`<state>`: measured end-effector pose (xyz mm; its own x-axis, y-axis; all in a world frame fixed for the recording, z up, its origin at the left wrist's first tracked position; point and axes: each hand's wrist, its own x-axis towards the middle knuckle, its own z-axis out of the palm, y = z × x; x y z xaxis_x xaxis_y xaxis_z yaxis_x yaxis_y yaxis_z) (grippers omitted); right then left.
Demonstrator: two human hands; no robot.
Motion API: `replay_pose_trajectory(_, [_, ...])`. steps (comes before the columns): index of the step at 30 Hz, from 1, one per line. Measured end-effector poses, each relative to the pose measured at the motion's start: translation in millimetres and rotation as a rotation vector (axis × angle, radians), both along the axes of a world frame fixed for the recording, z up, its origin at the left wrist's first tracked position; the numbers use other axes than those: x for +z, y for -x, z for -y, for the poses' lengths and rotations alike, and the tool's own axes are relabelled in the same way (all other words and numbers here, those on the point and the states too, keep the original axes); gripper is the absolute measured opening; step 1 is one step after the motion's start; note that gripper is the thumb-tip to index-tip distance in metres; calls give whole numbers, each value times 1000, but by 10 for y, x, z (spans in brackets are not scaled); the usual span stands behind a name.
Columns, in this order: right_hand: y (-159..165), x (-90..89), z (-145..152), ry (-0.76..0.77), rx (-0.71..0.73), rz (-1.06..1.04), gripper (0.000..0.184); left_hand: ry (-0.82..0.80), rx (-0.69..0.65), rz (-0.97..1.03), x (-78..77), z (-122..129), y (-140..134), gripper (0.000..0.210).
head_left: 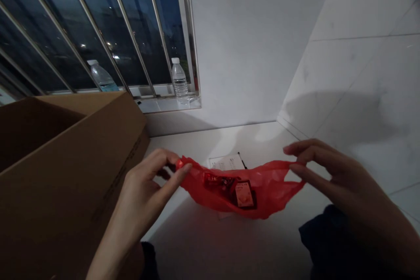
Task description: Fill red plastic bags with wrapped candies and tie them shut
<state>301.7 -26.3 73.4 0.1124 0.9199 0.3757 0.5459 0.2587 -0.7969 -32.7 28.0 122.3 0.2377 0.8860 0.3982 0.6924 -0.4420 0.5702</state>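
Note:
A thin red plastic bag [272,183] is stretched between my two hands, its mouth spread toward me. My left hand [147,183] pinches the bag's left end between thumb and fingers. At the opposite end, my right hand [328,166] grips the bag by a handle loop, thumb and fingertips closing on the plastic. Inside lie a small box with a pale orange label [244,194] and a shiny red packet [211,179], with dark crumpled pieces between them that I cannot make out.
Behind the bag, a sheet of paper with writing [226,162] and a dark pen [242,160] lie on the white surface [183,227]. A large open cardboard box [82,162] stands at left. Two plastic bottles, one clear [179,81] and one bluish [103,78], stand by the barred window.

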Motion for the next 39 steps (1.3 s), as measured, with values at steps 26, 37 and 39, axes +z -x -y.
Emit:
replay_pose_trajectory(26, [1010,-488,-797,-3,306,-816,49,480,-249,1037,-533,-347,-571,27])
replay_pose_trajectory(37, [1220,-537,-782,171,596,-749,35,450,-446,545,-666,-263,-671,26])
replay_pose_trajectory(39, [1235,-543,-783,180,535,-877,37,552,-440,649,-647,-277,-642,40])
